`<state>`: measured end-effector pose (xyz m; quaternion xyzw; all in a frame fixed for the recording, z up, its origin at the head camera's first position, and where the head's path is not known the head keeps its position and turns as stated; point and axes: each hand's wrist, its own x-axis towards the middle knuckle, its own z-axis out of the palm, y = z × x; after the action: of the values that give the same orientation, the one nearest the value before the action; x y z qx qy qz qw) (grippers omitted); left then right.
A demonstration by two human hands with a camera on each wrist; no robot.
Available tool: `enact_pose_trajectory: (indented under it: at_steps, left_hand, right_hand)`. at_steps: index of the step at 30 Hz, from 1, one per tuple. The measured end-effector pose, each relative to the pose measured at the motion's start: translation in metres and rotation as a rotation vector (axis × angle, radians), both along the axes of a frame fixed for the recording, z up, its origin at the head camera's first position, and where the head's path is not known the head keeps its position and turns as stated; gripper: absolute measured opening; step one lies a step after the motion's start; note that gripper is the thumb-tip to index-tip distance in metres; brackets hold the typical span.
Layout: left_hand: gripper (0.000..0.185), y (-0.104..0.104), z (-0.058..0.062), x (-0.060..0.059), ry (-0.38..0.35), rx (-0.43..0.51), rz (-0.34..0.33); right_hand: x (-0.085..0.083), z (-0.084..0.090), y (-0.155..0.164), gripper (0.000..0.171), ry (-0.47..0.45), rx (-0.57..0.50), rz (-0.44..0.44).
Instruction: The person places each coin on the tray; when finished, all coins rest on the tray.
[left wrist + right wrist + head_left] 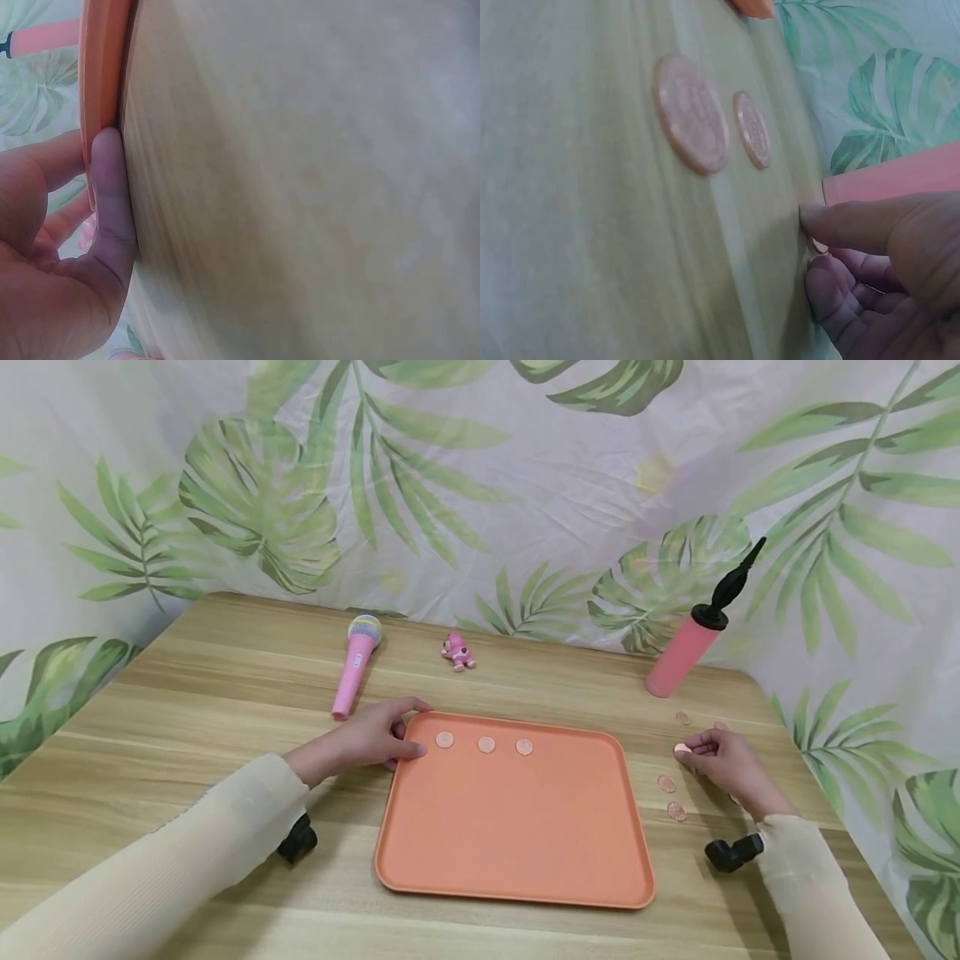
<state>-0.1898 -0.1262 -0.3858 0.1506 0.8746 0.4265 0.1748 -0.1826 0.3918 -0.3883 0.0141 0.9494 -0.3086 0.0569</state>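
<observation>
An orange tray lies on the wooden table, with three copper coins in a row along its far side. My left hand grips the tray's far left corner, thumb over the rim; the left wrist view shows a finger against the rim's outer side. To the right of the tray, my right hand pinches a coin between thumb and fingertips, close over the table. In the right wrist view that coin is mostly hidden by the fingers. Two more coins lie flat near this hand.
Behind the tray lie a pink microphone and a small pink toy figure. A pink hand pump with a black top stands at the back right. Another coin rests in front of it. A leaf-patterned cloth hangs behind the table.
</observation>
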Motion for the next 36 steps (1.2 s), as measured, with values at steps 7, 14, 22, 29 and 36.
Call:
enact_pose_trajectory:
  at_steps: [7,14,22,29,36]
  left_hand:
    - [0.06,-0.0005,-0.0014,-0.0001,-0.007,-0.012,0.01]
    - [0.06,-0.0017,-0.0024,-0.0011,-0.007,-0.005,0.005]
    - [0.061,0.0007,0.0003,0.0009,-0.011,0.0,0.001]
    - [0.061,0.0012,0.0007,0.0012,-0.015,-0.011,0.004]
    - [0.061,0.0004,0.0023,0.0015,-0.016,-0.014,0.0]
  right_hand:
    - [0.0021,0.0016,-0.0023,0.029,0.02,-0.07,0.043]
    - [0.0019,0.0001,-0.0021,0.03,0.016,-0.12,0.038]
    - [0.0022,-0.0032,0.0017,0.034,0.005,-0.149,-0.007]
    - [0.0029,-0.0032,0.0041,0.039,-0.011,-0.235,-0.036]
    - [0.0003,-0.0051,0.0023,0.046,-0.072,-0.403,-0.094]
